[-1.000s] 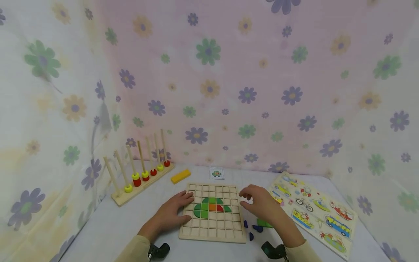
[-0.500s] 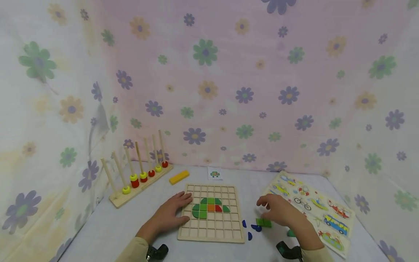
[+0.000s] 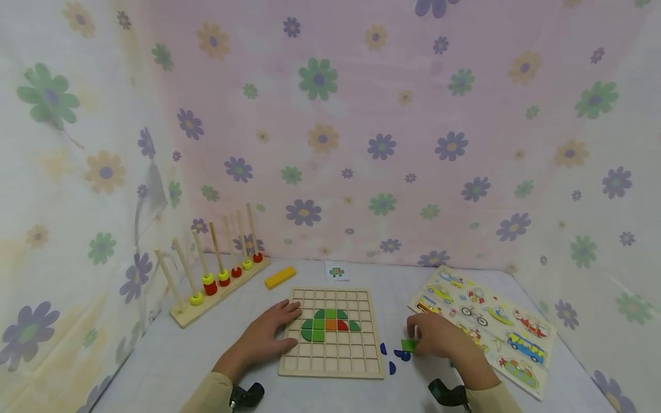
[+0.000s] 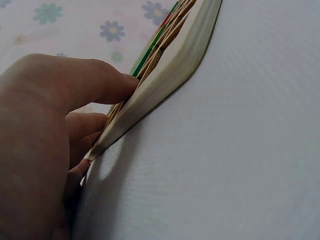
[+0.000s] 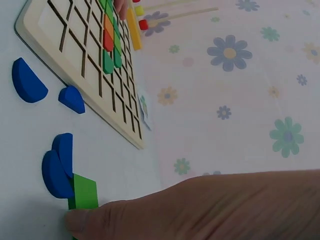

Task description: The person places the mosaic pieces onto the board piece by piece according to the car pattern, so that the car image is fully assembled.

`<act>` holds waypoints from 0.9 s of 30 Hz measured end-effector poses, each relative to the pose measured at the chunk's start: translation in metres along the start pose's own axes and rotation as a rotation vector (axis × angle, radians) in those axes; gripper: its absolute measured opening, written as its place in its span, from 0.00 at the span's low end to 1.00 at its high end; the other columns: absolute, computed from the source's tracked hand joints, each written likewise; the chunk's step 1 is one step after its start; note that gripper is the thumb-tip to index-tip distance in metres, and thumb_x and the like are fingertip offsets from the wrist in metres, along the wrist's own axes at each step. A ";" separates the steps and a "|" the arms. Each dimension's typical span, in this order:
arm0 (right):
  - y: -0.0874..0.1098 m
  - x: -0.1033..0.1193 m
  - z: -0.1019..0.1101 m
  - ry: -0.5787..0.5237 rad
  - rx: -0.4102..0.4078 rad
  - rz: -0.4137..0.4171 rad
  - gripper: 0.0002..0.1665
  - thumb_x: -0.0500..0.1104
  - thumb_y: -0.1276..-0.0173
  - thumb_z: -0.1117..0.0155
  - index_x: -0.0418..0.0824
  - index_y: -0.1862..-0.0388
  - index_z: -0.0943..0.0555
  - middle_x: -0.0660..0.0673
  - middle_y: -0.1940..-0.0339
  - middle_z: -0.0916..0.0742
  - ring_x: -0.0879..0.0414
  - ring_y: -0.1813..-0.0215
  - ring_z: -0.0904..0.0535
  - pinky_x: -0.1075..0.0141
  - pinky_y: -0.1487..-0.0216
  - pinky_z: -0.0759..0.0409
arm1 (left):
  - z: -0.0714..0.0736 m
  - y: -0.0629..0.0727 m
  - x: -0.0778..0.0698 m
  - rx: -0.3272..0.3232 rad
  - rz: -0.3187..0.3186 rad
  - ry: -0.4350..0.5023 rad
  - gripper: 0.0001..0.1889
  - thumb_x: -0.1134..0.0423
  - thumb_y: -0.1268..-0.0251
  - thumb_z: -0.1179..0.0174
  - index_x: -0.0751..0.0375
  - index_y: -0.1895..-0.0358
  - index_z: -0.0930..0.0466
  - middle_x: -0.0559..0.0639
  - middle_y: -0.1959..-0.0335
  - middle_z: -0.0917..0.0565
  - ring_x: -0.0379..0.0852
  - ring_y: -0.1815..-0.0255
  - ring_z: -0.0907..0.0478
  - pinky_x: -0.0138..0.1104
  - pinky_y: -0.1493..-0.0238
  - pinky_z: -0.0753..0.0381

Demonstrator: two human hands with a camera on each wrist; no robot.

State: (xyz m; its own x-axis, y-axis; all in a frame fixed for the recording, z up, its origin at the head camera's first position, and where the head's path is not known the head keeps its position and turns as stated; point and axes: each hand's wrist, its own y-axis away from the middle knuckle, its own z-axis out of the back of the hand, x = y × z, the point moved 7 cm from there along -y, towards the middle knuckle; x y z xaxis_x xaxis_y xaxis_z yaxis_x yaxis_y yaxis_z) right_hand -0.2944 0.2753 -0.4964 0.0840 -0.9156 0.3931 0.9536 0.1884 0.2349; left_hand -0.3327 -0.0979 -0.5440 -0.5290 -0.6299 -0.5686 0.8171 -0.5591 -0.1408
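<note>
A wooden grid board (image 3: 356, 364) lies mid-table, with green, orange and red tiles (image 3: 330, 325) set in some of its squares. My left hand (image 3: 260, 335) rests along its left edge, fingers loosely spread. In the left wrist view the left thumb (image 4: 112, 85) lies against the board's rim. Right of the board, my right hand (image 3: 441, 338) is down at the green square tiles (image 3: 408, 345), fingers curled. Its thumb (image 5: 87, 220) overlaps a green tile in the right wrist view; the fingertips behind are hidden. Several blue curved pieces (image 5: 57, 175) lie beside the tiles.
A picture puzzle board (image 3: 496, 330) lies at the right, partly behind my right forearm. Back left stands a peg rack (image 3: 227, 295) with red and yellow rings. A yellow block (image 3: 280, 277) and a small picture card (image 3: 337, 271) lie beyond the grid board.
My right hand has moved from the grid board's right edge rightward and down onto the green square tiles. My left hand has stayed on the board's left edge.
</note>
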 end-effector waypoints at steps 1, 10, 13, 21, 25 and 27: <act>-0.001 0.001 -0.001 0.005 0.000 -0.002 0.18 0.31 0.45 0.17 0.48 0.65 0.17 0.50 0.68 0.18 0.51 0.65 0.24 0.54 0.63 0.20 | 0.000 0.000 0.000 -0.001 0.001 -0.002 0.38 0.44 0.30 0.34 0.58 0.21 0.24 0.50 0.17 0.31 0.63 0.14 0.44 0.68 0.22 0.41; -0.005 0.001 -0.002 0.013 -0.026 0.028 0.17 0.32 0.44 0.16 0.48 0.67 0.17 0.51 0.70 0.19 0.52 0.66 0.24 0.54 0.62 0.22 | 0.000 0.000 0.001 0.005 0.006 -0.008 0.38 0.44 0.30 0.33 0.57 0.21 0.24 0.49 0.17 0.31 0.62 0.14 0.44 0.67 0.22 0.41; -0.009 -0.002 -0.002 0.005 -0.052 0.036 0.16 0.34 0.43 0.16 0.49 0.65 0.16 0.52 0.70 0.19 0.53 0.65 0.25 0.55 0.61 0.23 | -0.001 -0.001 0.002 0.009 0.012 -0.013 0.37 0.44 0.29 0.33 0.56 0.21 0.24 0.48 0.16 0.31 0.61 0.14 0.44 0.66 0.21 0.41; -0.018 -0.008 -0.004 -0.013 -0.101 0.060 0.14 0.36 0.40 0.16 0.50 0.63 0.14 0.52 0.69 0.19 0.54 0.65 0.25 0.56 0.61 0.24 | -0.001 -0.001 0.002 0.011 0.010 -0.005 0.38 0.44 0.30 0.33 0.58 0.21 0.24 0.50 0.17 0.31 0.62 0.14 0.44 0.67 0.22 0.41; -0.017 -0.005 -0.001 -0.012 -0.123 0.078 0.13 0.37 0.39 0.16 0.49 0.63 0.14 0.52 0.69 0.20 0.54 0.65 0.26 0.56 0.61 0.24 | -0.001 -0.001 0.003 0.011 0.009 -0.004 0.38 0.44 0.30 0.33 0.58 0.21 0.24 0.49 0.16 0.31 0.62 0.14 0.44 0.67 0.22 0.41; -0.015 -0.001 0.002 -0.012 -0.141 0.090 0.13 0.37 0.39 0.17 0.48 0.63 0.14 0.52 0.69 0.20 0.54 0.65 0.26 0.56 0.61 0.25 | 0.000 -0.001 0.002 0.009 0.008 -0.003 0.38 0.44 0.29 0.33 0.57 0.21 0.24 0.49 0.16 0.31 0.62 0.14 0.44 0.67 0.22 0.41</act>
State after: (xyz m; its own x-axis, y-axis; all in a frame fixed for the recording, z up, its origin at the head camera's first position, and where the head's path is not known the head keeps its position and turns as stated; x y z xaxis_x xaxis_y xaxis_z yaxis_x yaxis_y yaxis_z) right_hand -0.3097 0.2738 -0.4987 0.1680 -0.8929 0.4177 0.9736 0.2166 0.0714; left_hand -0.3348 -0.0986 -0.5453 -0.5231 -0.6358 -0.5676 0.8193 -0.5586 -0.1292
